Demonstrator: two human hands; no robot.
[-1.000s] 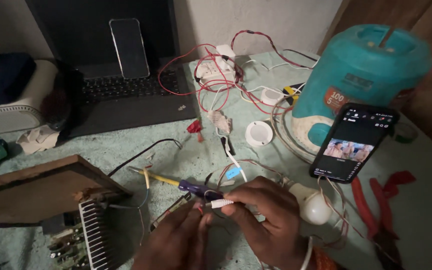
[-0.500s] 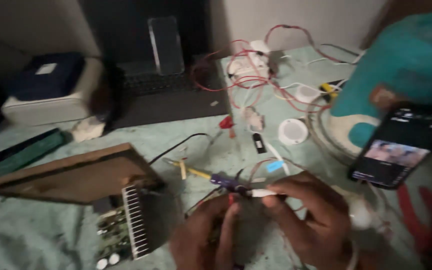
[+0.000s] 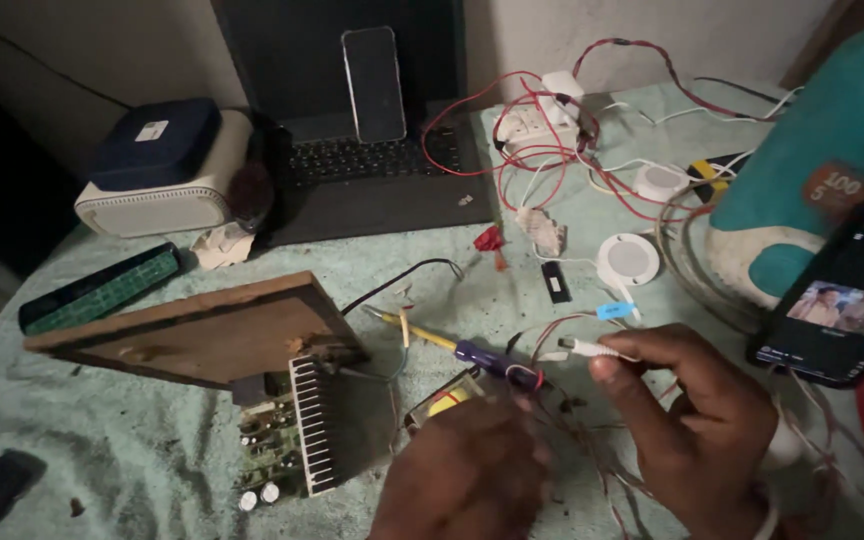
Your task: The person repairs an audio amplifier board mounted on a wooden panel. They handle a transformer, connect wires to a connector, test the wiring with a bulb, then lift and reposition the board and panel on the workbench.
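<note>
A: What is your right hand (image 3: pixel 697 430) doing?

B: Your thumb and first finger pinch a small white plug (image 3: pixel 584 348). The plug tip points to 9 o'clock. It sits just to the 3 o'clock side of the purple handle of the soldering iron (image 3: pixel 472 353).

A: And your left hand (image 3: pixel 467 475)?

B: It is at 6 o'clock, low in the picture, with its back to you. The fingers curl down over thin red wires (image 3: pixel 552 420). I cannot tell if they grip anything.

A: Where does the soldering iron lie?

B: It lies flat on the green cloth (image 3: pixel 122 440), in the middle. Its yellow tip points to 10 o'clock, toward the wooden board (image 3: pixel 202 330).

A: What is by the board?

B: A green circuit board with a ribbed metal block (image 3: pixel 307 425) sits at its 5 o'clock side, touching it.

A: What else is near you?

B: A lit phone (image 3: pixel 837 300) leans on the teal jug (image 3: pixel 822 170) at 3 o'clock. A laptop (image 3: pixel 372 170) with a dark phone (image 3: pixel 373 70) propped on it stands at 12 o'clock. A tangle of red cables (image 3: pixel 542 150) lies at 1 o'clock.
</note>
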